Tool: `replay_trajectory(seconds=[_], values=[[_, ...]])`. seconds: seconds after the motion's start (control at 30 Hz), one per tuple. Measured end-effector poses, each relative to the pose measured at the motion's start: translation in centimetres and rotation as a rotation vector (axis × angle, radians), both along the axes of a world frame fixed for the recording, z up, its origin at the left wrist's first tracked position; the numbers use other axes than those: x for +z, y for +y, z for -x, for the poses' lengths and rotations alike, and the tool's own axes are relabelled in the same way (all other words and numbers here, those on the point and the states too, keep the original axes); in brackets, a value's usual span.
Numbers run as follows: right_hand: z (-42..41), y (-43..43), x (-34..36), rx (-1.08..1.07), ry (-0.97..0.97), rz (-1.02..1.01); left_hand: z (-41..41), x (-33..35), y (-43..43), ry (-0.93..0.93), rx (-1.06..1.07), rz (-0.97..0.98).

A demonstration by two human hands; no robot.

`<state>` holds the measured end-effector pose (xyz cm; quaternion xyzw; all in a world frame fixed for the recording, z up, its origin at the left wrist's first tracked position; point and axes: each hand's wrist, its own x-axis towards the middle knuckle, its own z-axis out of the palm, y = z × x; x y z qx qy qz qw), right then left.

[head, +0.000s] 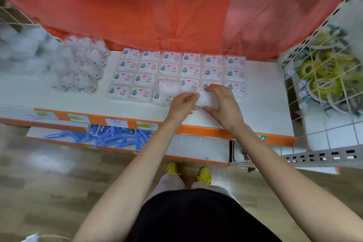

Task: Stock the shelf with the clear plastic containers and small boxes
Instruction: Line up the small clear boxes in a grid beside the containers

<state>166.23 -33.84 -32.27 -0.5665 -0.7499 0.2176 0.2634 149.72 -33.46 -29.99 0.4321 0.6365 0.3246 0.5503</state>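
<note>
Several small clear boxes with blue-and-red labels (144, 79) lie in neat rows on the white shelf (261, 92). Both my hands hold one clear plastic container (207, 99) just above the front row. My left hand (181, 105) pinches its left end, and my right hand (224, 104) curls over its top and right side. Another clear box (169, 86) lies unlabelled side up in the rows, just left of my hands. A heap of round clear plastic containers (82, 65) sits on the shelf's left part.
An orange plastic sheet (176, 15) hangs behind the shelf. Blue items (115, 136) fill the lower shelf. A wire basket (324, 76) with yellow-green goods stands at the right. Price tags line the orange shelf edge (206, 129). My yellow shoes stand on the wooden floor.
</note>
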Motion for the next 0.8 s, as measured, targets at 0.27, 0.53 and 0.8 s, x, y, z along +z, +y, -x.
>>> replay_trajectory(seconds=[0.27,0.53,0.8], values=[[0.3,-0.7,1.0,-0.331,0.446,0.076,-0.2,0.0,-0.1,-0.172,0.048,0.023],[0.1,-1.0,-0.6,-0.480,0.828,0.433,1.3,-0.4,0.2,-0.161,-0.041,0.055],[-0.6,-1.2,0.2,-0.310,0.783,0.263,1.8,0.4,0.9,-0.115,-0.003,0.232]])
